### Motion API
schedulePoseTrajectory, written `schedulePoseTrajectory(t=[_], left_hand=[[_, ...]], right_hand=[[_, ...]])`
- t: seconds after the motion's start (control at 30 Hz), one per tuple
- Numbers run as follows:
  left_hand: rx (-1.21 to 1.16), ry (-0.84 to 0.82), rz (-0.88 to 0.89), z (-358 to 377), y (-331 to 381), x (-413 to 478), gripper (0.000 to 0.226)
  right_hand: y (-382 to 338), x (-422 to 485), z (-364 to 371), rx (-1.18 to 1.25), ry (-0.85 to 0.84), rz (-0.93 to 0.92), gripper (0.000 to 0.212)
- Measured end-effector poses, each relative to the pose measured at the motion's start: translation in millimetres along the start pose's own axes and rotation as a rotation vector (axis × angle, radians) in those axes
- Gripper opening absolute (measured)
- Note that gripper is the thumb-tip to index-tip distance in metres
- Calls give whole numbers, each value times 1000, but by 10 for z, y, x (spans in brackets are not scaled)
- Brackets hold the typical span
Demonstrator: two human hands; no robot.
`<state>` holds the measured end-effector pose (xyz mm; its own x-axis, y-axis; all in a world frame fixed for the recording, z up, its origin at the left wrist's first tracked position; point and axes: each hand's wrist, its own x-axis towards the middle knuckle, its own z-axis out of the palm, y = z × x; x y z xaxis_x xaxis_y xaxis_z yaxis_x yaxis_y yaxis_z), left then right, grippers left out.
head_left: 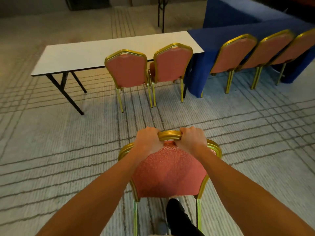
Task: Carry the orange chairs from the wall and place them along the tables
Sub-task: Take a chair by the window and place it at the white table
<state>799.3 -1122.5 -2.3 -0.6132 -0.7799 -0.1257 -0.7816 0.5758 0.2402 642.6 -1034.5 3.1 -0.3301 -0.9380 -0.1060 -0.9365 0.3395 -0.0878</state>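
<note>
An orange chair with a gold frame is right in front of me, its back toward me. My left hand and my right hand both grip the gold top rail of its backrest, one on each side of the peak. Ahead, two orange chairs stand side by side at the white folding table. Three more orange chairs line the blue-draped table to the right.
Grey carpet with dark grid lines covers the floor between me and the tables. The white table's left half has no chair in front of it. Another folding table's black legs stand at the back. My dark trouser leg shows below the chair.
</note>
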Motion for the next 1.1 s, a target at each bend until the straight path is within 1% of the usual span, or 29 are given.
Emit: schedulePoseTrajectory(t=[0.1,0.2,0.27,0.33,0.43,0.5,0.57,0.63,0.77,0.97,1.1], left_hand=[[-13,28,-53,-104,-171,299,19],[-32,62,-122,-224,-359,635,21],[-29,79,-176,-319,-503,837,21],[-31,98,-228,-379,-693,1033,19],[-56,103,-276,-447,-955,1158,13],[-77,100,-299,-491,-1138,1226,9],[-90,136,-312,-540,-1403,1331,8],[-72,178,-288,-572,-1649,1441,14],[-25,175,-272,-691,-2179,1728,18],[-34,197,-326,-910,-3183,2117,16],[-45,194,-322,-1138,-3815,2358,10]], right_hand=[[-59,462,-49,-4,-1,-34,26],[-138,1022,-81,-21,17,-127,26],[-245,1368,-120,-31,14,-187,31],[-375,1704,-146,-38,13,-257,34],[-571,2044,-136,-27,7,-340,30],[-731,2267,-132,-24,-7,-388,32],[-956,2551,-148,-27,-21,-448,33],[-1133,2787,-164,-22,-29,-493,32],[-1553,3297,-135,-22,-16,-532,29],[-2428,4063,-94,-37,-29,-580,29],[-2983,4512,-161,-47,-40,-591,29]])
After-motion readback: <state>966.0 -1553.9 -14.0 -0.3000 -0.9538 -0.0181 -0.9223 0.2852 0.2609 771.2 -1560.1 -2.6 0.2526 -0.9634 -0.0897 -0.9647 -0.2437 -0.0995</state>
